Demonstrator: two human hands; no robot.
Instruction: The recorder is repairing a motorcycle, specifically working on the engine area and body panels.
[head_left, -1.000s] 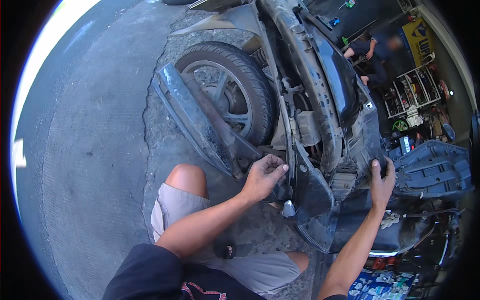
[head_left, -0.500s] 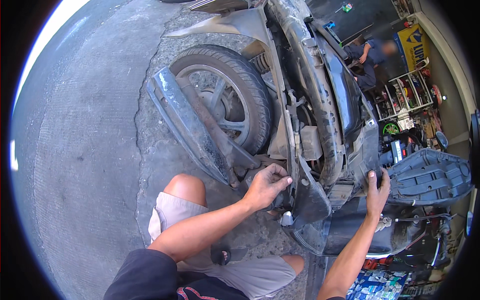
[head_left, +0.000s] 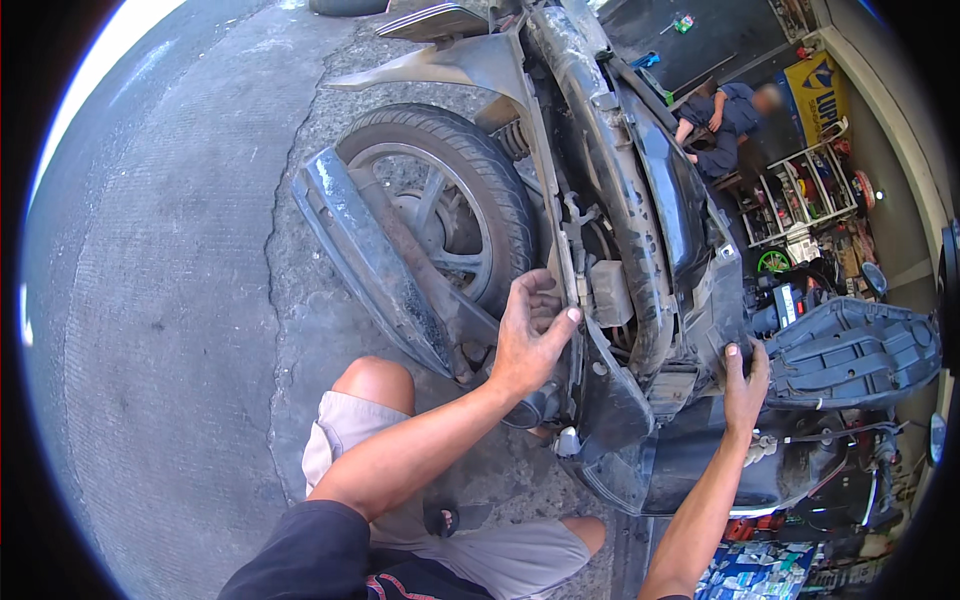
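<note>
A scooter with its body panels partly stripped stands before me, tipped in the wide view, its rear wheel [head_left: 440,215] in the middle. My left hand [head_left: 530,335] is beside the long edge of the side frame, just right of the tyre. Its fingers are loosely curled and the thumb stands apart, near that edge; nothing shows between them. My right hand [head_left: 746,385] grips the edge of a dark plastic body panel [head_left: 718,300], thumb on its face and fingers behind, partly hidden. A lower black side panel [head_left: 612,395] lies between my hands. The silver-black muffler [head_left: 375,255] crosses the wheel.
The open seat [head_left: 850,352] shows its underside at the right. A person [head_left: 725,120] in dark clothes sits farther back, near a metal rack [head_left: 800,195] of parts. A cracked concrete floor [head_left: 170,330] spreads on the left. My bent knee [head_left: 372,385] is below the muffler.
My left hand has moved up along the frame edge, its thumb now spread from the fingers. My right hand stays on the panel. The view has shifted slightly.
</note>
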